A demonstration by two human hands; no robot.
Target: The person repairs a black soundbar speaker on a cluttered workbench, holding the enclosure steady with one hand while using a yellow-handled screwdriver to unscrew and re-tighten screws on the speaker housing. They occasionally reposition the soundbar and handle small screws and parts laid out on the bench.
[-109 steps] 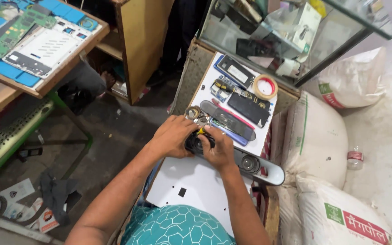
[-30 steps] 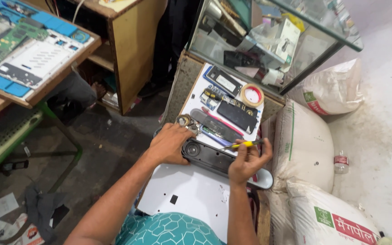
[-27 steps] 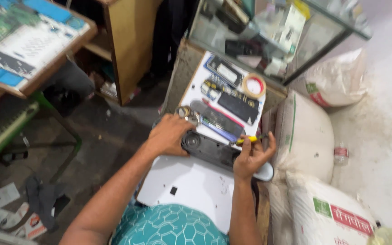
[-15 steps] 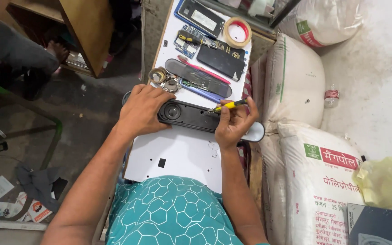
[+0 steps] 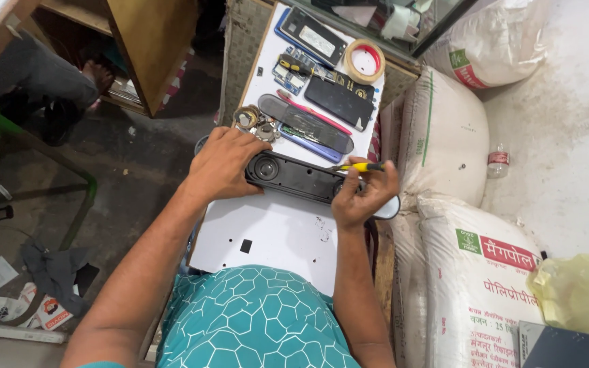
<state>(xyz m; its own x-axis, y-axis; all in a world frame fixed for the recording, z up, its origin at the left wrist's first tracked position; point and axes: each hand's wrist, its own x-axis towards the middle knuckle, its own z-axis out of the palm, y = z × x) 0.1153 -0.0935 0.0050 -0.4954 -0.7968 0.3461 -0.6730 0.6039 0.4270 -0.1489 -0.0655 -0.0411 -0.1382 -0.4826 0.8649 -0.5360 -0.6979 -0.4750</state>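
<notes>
Both hands are sitting on this long black speaker bar (image 5: 294,178) that's lying across the middle of the white board (image 5: 274,238). Left hand (image 5: 225,163) is spreading flat over the bar's left end, fingers draped on top next to the round driver, just pressing it down. Right hand (image 5: 365,194) is curling around the right end and pinching a little yellow-handled screwdriver (image 5: 356,167) at the same time, tip pointing left over the case.

Handling-wise, I'm guessing it's a stiff plastic shell, light-ish, smooth enough to skate on the board, and the driver cones look like the fragile bit. So I'm gripping it by the ends and the long edges, not the round parts.

Room is tight. The bar's right end is poking past the board's right edge, and the big white sacks (image 5: 444,143) are crowding right up there. Left edge drops off to the floor. Farther back the board is filling up: metal rings (image 5: 248,117), a dark grille strip (image 5: 305,124), phones, a tape roll (image 5: 365,60) near the far corner.
</notes>
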